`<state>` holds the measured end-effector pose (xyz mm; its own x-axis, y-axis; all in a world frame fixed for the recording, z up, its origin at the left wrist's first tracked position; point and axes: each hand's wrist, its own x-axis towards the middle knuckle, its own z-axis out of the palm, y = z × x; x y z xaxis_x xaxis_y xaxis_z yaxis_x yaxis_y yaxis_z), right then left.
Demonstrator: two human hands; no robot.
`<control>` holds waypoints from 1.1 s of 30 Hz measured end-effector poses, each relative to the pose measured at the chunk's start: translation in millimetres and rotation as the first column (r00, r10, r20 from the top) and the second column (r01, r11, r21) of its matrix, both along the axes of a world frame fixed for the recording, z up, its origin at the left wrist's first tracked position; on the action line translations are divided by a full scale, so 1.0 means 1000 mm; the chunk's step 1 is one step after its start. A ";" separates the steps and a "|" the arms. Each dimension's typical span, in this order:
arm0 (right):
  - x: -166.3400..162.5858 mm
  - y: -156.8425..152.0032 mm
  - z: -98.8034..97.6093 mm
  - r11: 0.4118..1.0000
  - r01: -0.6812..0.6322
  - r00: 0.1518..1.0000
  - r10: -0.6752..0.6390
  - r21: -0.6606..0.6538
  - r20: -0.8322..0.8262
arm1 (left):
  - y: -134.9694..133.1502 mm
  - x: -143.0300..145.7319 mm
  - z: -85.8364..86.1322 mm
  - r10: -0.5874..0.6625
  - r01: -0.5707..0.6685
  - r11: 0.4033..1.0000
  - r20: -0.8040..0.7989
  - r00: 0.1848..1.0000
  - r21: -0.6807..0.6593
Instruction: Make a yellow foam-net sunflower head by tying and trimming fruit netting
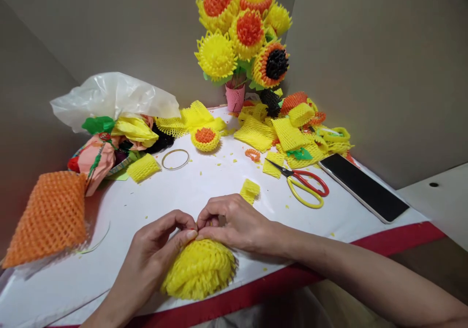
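Observation:
A ruffled yellow foam-net flower (201, 272) rests near the front edge of the table. My left hand (164, 247) is closed, its thumb and forefinger pinching at the flower's far edge. Right beside those fingertips, my right hand (234, 223) pinches at the same spot, its fingers curled. The fingertips of both hands nearly meet, and whatever thin part lies between them is too small to make out. Just beyond my right hand lies a small curled piece of yellow foam net (250, 190).
Red-and-yellow-handled scissors (302, 182) and a phone (363, 186) lie to the right. Yellow net scraps (256, 134) pile up behind. A pink pot (234, 98) holds foam flowers (249, 28). Leftward are an orange net roll (49, 218), a bangle (175, 159) and a plastic bag (117, 99).

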<state>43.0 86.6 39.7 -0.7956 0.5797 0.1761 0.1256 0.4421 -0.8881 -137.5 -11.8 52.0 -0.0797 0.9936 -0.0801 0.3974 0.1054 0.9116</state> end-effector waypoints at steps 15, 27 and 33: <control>-0.006 -0.006 0.002 0.998 0.030 1.000 -0.031 0.061 0.008 | 0.006 0.006 0.003 0.179 -0.178 0.984 0.036 0.983 -0.025; -0.004 -0.002 -0.001 0.997 0.053 0.977 -0.038 0.064 -0.209 | 0.003 0.008 -0.002 0.234 -0.228 0.962 -0.019 0.972 0.147; -0.005 -0.005 -0.002 0.987 0.094 0.978 -0.067 0.132 -0.196 | -0.003 0.010 -0.001 0.191 -0.169 0.958 -0.079 0.978 0.231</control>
<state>37.7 82.0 37.2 -0.6910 0.5996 0.4038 0.0007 0.5591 -0.8291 -127.5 -15.1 50.6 -0.2552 0.9539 0.1581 0.4800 -0.0170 0.8771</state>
